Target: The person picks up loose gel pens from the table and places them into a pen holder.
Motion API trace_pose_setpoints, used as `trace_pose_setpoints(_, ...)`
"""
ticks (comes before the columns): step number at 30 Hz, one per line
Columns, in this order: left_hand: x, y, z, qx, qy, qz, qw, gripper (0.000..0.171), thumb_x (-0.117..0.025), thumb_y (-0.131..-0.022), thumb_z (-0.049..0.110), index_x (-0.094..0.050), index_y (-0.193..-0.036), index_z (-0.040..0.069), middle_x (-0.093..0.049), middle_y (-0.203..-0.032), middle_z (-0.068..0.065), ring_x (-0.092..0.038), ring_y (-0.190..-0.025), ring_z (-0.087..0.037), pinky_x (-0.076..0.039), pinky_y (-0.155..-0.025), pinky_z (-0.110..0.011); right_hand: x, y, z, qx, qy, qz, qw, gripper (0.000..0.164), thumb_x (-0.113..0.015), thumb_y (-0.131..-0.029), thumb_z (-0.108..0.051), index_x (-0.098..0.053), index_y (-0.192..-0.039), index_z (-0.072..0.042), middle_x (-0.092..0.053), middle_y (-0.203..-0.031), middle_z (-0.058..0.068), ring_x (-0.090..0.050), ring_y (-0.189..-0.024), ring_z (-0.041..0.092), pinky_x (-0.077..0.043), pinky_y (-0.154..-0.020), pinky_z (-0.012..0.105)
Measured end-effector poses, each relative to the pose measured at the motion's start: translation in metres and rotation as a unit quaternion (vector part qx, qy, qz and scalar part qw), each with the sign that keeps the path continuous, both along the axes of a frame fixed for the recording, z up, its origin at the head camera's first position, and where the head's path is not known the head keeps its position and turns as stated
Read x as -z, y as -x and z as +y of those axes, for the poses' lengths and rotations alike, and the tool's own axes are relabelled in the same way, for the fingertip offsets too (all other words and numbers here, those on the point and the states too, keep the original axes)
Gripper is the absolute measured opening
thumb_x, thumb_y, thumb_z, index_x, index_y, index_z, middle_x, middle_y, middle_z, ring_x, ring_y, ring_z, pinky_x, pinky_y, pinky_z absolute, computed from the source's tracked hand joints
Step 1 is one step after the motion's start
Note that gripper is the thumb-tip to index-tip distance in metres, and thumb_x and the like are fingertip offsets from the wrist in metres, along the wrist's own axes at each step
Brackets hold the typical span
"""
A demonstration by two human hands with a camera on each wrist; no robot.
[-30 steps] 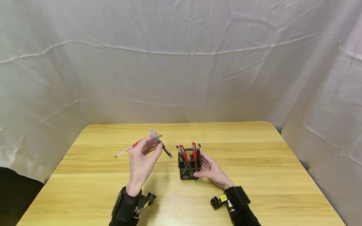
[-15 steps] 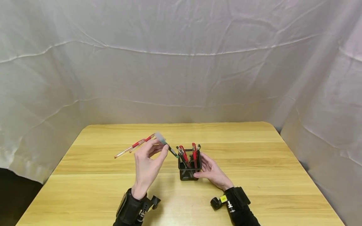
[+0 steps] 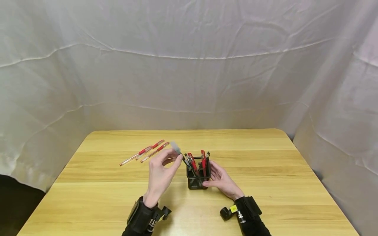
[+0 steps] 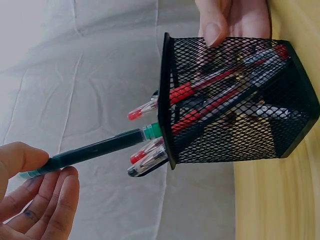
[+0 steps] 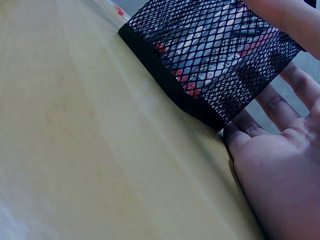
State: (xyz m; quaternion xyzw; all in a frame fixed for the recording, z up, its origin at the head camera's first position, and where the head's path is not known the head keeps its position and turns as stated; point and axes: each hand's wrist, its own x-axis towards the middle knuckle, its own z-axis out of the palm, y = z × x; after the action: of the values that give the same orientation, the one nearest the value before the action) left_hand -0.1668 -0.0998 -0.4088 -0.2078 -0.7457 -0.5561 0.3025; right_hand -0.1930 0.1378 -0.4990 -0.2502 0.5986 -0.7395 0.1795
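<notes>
Between thumb and fingers my left hand (image 3: 160, 177) pinches a dark-barrelled pen (image 4: 100, 149) with a green end. In the left wrist view the pen slants, its green end at the rim of the black mesh pen holder (image 4: 225, 105). Several pens lean inside the holder, among them a red pen (image 3: 203, 162) and a black-capped one (image 4: 147, 162). My right hand (image 3: 223, 184) holds the holder from its right side, thumb at the front and fingers behind. The holder stands upright on the table.
Three red-capped pens, one of them a red pen (image 3: 155, 152), lie on the wooden table (image 3: 265, 183) left of the holder, beyond my left hand. A pale cloth curtain (image 3: 189, 82) surrounds the table's back and sides.
My left hand has moved right with the pen, bringing its green end to the holder's rim. More of the red pens on the table now shows. My right hand stays at the holder.
</notes>
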Motion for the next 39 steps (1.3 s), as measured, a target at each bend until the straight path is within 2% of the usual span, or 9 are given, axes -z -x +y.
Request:
trace_pose_setpoints(4,-0.018,-0.011,0.006,-0.014,0.024,-0.049,0.9984,0.015,-0.063,-0.082,0.017,-0.065,-0.096,0.011,-0.067,-0.086,-0.004,-0.063,-0.077,-0.010,-0.054,-0.071,-0.023,0.000,0.001,0.000,0.001,0.002,0.003,1.000,0.084,-0.066,-0.072,0.004,-0.020,-0.141,-0.009,-0.014,-0.146,0.024,-0.030,-0.132,0.008,-0.027,-0.104,0.012)
trace_pose_setpoints(13,-0.012,-0.009,0.012,-0.011,0.051,-0.089,0.9947,0.015,-0.066,-0.080,0.017,-0.065,-0.093,0.013,-0.067,-0.082,0.000,-0.063,-0.073,-0.009,-0.053,-0.067,-0.018,0.000,0.001,0.001,0.007,-0.005,0.007,1.000,0.083,-0.067,-0.074,0.000,-0.021,-0.141,-0.011,-0.023,-0.146,0.017,-0.031,-0.131,0.008,-0.028,-0.104,0.012)
trace_pose_setpoints(15,-0.020,-0.014,0.015,-0.007,0.059,-0.105,0.9928,0.014,-0.066,-0.079,0.013,-0.066,-0.092,0.008,-0.068,-0.082,-0.005,-0.064,-0.073,-0.013,-0.055,-0.067,-0.022,0.000,0.001,0.001,0.008,-0.006,0.007,1.000,0.082,-0.067,-0.074,0.000,-0.021,-0.141,-0.011,-0.024,-0.146,0.016,-0.031,-0.132,0.009,-0.028,-0.104,0.013)
trace_pose_setpoints(20,-0.021,-0.012,0.010,-0.006,0.116,-0.181,0.9766,0.027,-0.067,-0.078,0.023,-0.065,-0.099,0.005,-0.068,-0.084,-0.004,-0.064,-0.074,-0.013,-0.053,-0.065,-0.020,0.000,0.001,0.000,0.010,-0.012,0.008,1.000,0.083,-0.068,-0.074,-0.002,-0.021,-0.141,-0.013,-0.024,-0.146,0.016,-0.030,-0.132,0.009,-0.028,-0.104,0.012)
trace_pose_setpoints(23,-0.014,-0.004,-0.008,-0.027,0.136,-0.209,0.9679,0.041,-0.066,-0.077,0.038,-0.063,-0.108,0.010,-0.068,-0.084,0.003,-0.061,-0.076,-0.008,-0.051,-0.061,-0.019,-0.002,0.001,0.000,0.005,-0.014,0.008,1.000,0.084,-0.067,-0.074,-0.001,-0.019,-0.142,-0.013,-0.018,-0.147,0.018,-0.028,-0.133,0.007,-0.026,-0.104,0.011)
trace_pose_setpoints(25,-0.011,0.002,-0.022,-0.052,0.138,-0.201,0.9684,0.043,-0.065,-0.078,0.039,-0.062,-0.110,0.011,-0.067,-0.084,0.003,-0.061,-0.076,-0.009,-0.051,-0.059,-0.026,-0.003,0.001,0.001,0.006,-0.017,0.004,1.000,0.085,-0.067,-0.074,-0.001,-0.017,-0.142,-0.012,-0.016,-0.148,0.018,-0.026,-0.134,0.007,-0.025,-0.104,0.011)
trace_pose_setpoints(29,0.006,0.016,-0.047,-0.071,0.152,-0.198,0.9657,0.043,-0.062,-0.082,0.030,-0.056,-0.116,0.005,-0.064,-0.102,-0.011,-0.060,-0.093,-0.024,-0.052,-0.074,-0.040,-0.003,0.001,0.003,0.016,-0.027,-0.008,0.999,0.087,-0.067,-0.073,0.000,-0.016,-0.142,-0.012,-0.016,-0.149,0.014,-0.023,-0.135,0.010,-0.025,-0.103,0.010)
trace_pose_setpoints(35,0.038,0.028,-0.070,-0.076,0.258,-0.280,0.9215,0.057,-0.060,-0.083,0.025,-0.040,-0.130,-0.003,-0.030,-0.140,-0.023,-0.027,-0.128,-0.040,-0.027,-0.103,-0.057,-0.002,0.000,0.003,0.018,-0.032,-0.012,0.999,0.088,-0.068,-0.072,0.000,-0.016,-0.142,-0.012,-0.017,-0.149,0.012,-0.021,-0.136,0.012,-0.025,-0.103,0.010)
trace_pose_setpoints(39,0.050,0.034,-0.076,-0.066,0.286,-0.281,0.9137,0.061,-0.061,-0.083,0.027,-0.039,-0.131,-0.004,-0.018,-0.145,-0.023,-0.013,-0.134,-0.042,-0.015,-0.106,-0.060,-0.002,-0.001,0.003,0.016,-0.027,-0.011,0.999,0.087,-0.067,-0.073,0.001,-0.016,-0.142,-0.011,-0.017,-0.149,0.013,-0.023,-0.135,0.010,-0.025,-0.103,0.010)
